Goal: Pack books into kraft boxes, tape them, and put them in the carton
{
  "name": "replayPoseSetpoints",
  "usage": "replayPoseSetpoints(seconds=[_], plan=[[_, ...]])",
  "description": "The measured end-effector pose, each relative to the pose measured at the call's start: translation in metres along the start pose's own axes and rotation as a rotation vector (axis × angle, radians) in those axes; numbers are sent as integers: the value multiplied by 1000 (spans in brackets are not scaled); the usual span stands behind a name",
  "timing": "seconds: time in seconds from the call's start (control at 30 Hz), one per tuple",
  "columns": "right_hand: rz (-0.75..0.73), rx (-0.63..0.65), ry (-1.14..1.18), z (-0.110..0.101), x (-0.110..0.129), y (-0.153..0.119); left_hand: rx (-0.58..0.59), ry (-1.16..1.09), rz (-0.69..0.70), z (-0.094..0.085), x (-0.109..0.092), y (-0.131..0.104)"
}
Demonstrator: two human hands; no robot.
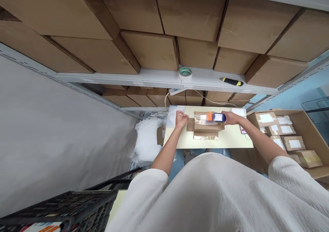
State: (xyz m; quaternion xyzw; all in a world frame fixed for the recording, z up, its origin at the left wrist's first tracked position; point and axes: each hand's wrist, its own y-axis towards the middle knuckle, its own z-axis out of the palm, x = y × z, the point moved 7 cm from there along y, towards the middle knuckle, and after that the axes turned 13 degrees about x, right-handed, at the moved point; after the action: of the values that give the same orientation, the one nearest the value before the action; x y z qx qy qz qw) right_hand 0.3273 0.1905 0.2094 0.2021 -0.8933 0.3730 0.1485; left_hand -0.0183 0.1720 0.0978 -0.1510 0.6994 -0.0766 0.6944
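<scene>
Fingers [185, 115] of your left hand [180, 119] pinch together on the end of a clear strip [196, 116], while your right hand [230, 118] clamps a dark-blue object [220, 117], likely a tape dispenser. Beneath them, a cardboard box [209, 127] sits mid-way along the pale surface [185, 141]. The step in hand appears to be stretching tape over the box; the next move seems to call for a taut strip, squared to its top.
</scene>
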Motion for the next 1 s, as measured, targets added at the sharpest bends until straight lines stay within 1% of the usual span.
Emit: replayPoseSetpoints(seconds=[0.07, 0.13, 0.33, 0.5, 0.57, 0.67, 0.87, 0.93, 1.0], plan=[[4, 7, -19, -2, 1, 1, 38, -50, -31, -7, 9, 1], [10, 14, -31, -2, 4, 4, 66, -84, -52, -8, 19, -1], [32, 7, -66, -1, 11, 14, 57, -118, -97, -9, 45, -6], [70, 29, -114, -1, 12, 18, 39, -172, -108, -7, 64, -1], [74, 35, -133, -2, 15, 18, 42, -163, -136, -2, 72, 2], [79, 40, -146, -3, 19, 17, 61, -125, -194, 12, 81, 5], [108, 39, -134, -2, 20, 18, 97, -76, -212, 41, 88, 8], [120, 43, -128, -1, 19, 19, 98, -54, -216, 46, 88, 7], [131, 34, -126, 0, 17, 19, 65, 9, -207, 45, 86, 5]])
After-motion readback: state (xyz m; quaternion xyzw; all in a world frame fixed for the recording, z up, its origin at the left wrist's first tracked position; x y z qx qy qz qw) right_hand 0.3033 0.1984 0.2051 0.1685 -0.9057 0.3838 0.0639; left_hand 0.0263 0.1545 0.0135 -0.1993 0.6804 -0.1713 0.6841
